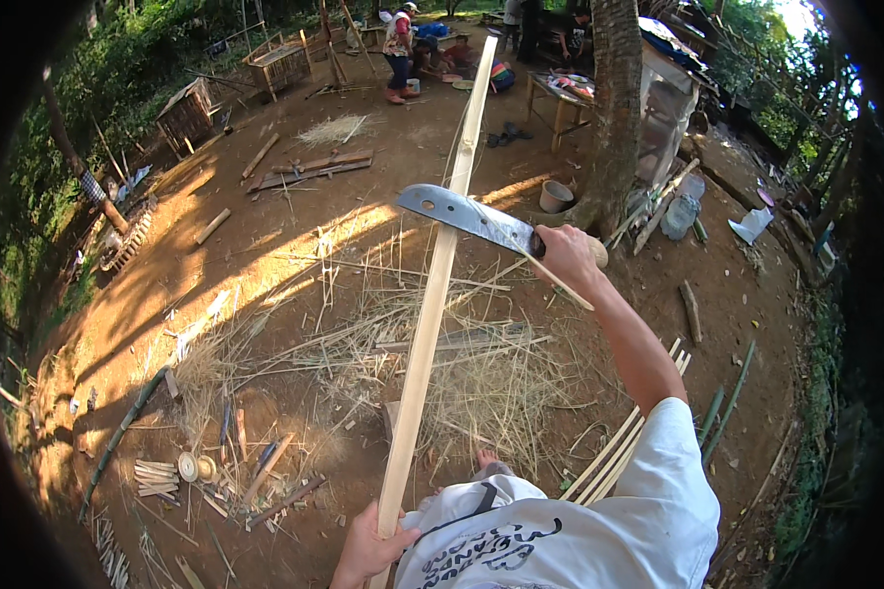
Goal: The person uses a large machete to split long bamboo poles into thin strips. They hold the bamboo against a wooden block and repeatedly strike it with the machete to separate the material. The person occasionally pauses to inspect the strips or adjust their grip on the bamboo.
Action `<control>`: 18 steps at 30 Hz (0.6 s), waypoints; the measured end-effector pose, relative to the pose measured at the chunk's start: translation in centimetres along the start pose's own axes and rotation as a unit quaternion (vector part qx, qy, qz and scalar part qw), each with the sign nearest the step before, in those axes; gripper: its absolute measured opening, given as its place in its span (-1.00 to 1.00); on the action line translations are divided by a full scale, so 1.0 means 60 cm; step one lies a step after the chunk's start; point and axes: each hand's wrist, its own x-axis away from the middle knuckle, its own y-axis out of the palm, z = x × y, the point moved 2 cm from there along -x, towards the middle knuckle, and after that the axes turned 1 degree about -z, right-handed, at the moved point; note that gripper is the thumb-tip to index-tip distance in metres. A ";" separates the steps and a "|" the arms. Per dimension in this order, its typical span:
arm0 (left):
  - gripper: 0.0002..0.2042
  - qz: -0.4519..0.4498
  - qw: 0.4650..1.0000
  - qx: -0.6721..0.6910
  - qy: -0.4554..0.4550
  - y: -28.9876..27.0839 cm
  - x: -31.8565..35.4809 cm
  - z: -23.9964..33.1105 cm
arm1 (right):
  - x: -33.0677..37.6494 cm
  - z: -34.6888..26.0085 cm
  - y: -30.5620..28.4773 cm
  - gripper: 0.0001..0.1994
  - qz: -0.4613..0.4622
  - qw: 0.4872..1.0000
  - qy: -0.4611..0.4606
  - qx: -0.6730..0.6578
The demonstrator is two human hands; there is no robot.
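My left hand (366,547) grips the near end of a long pale bamboo strip (432,294), which runs away from me, up and to the right. A broad steel machete (467,216) lies across the strip about halfway along, its blade pointing left. My right hand (570,257) is shut on the machete's handle, with the arm stretched out. A thin shaving (558,283) sticks out under that hand.
Bamboo shavings (462,363) cover the dirt in front of me. Split strips (619,447) lie at my right, cut pieces and a tape roll (195,467) at the lower left. A tree trunk (614,108), a bucket (556,195), a table (560,93) and people (398,49) are farther off.
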 end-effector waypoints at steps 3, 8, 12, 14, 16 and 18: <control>-0.68 0.011 1.000 -0.007 0.000 0.006 -0.008 0.003 | 0.029 -0.062 0.025 -0.77 -0.040 0.996 -0.067 -0.040; -0.72 0.020 1.000 0.003 -0.024 -0.003 -0.020 -0.021 | 0.102 -0.132 0.068 -0.79 -0.030 0.960 -0.263 -0.095; -0.82 0.073 0.996 -0.039 -0.040 0.006 0.037 -0.014 | -0.004 -0.028 0.005 -0.80 -0.081 0.996 -0.022 0.014; -0.85 0.073 0.993 -0.067 -0.059 0.003 0.061 -0.015 | -0.057 0.132 0.000 -0.73 0.023 0.992 0.114 0.045; -0.87 0.077 0.993 -0.041 -0.081 0.010 0.060 -0.025 | -0.068 0.142 -0.004 -0.73 0.041 0.995 0.086 0.041; -0.89 0.080 0.995 -0.035 -0.050 0.014 0.039 -0.027 | -0.013 0.053 -0.003 -0.74 0.020 0.997 0.072 -0.011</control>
